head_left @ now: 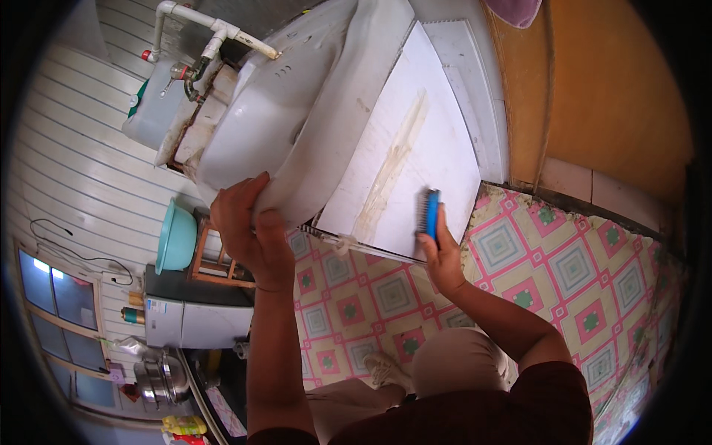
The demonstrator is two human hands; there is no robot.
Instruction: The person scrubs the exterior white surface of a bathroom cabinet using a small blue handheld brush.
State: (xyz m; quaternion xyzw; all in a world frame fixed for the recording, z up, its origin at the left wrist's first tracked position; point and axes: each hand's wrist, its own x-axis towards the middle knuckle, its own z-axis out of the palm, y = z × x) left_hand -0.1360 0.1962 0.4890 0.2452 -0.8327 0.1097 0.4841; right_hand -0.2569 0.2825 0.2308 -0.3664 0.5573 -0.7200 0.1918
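Observation:
My left hand (254, 233) is closed over the near corner of a white washbasin (278, 119), thumb on the rim. In my right hand (443, 259) is a blue scrub brush (432, 213) with dark bristles, slightly blurred. The bristles face a white cabinet panel (445, 141) below the basin; whether they touch it I cannot tell. A long yellowish-brown strip (393, 167), like old tape or glue, runs down the panel to the left of the brush.
A white pipe (215, 28) and a tap (179, 72) are by the basin's far left, beside a translucent jug (152, 107). A turquoise tub (176, 236) rests at a wooden stool (211, 259). Wooden boards (615, 81) stand at right; patterned flooring (519, 267) lies below.

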